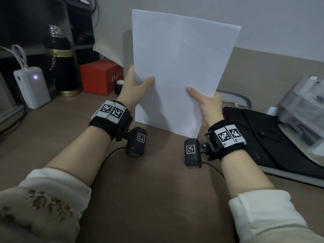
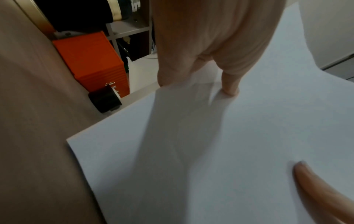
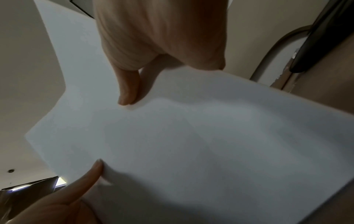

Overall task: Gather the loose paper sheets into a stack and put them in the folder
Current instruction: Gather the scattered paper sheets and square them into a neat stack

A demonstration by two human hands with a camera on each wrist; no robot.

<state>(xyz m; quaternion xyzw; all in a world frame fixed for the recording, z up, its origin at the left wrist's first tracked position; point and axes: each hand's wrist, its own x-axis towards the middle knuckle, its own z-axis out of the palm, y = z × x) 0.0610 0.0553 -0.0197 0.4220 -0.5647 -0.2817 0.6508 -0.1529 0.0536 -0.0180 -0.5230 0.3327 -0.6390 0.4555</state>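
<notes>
A stack of white paper sheets (image 1: 177, 67) stands upright with its lower edge on the brown desk (image 1: 157, 172). My left hand (image 1: 135, 85) pinches its left side, thumb on the front face and fingers behind. My right hand (image 1: 205, 100) pinches its right side the same way. In the left wrist view the paper stack (image 2: 229, 151) fills the frame under my left hand (image 2: 201, 84). The right wrist view shows the paper stack (image 3: 201, 136) pinched by my right hand (image 3: 132, 97). A black folder (image 1: 273, 141) lies flat on the desk to the right.
An orange-red box (image 1: 100, 76), a small black jar (image 1: 119, 86), a black-and-gold canister (image 1: 61, 67) and a white power bank (image 1: 33, 86) stand at the back left. Clear plastic drawers (image 1: 305, 109) sit at the far right behind the folder. A wall rises behind the desk.
</notes>
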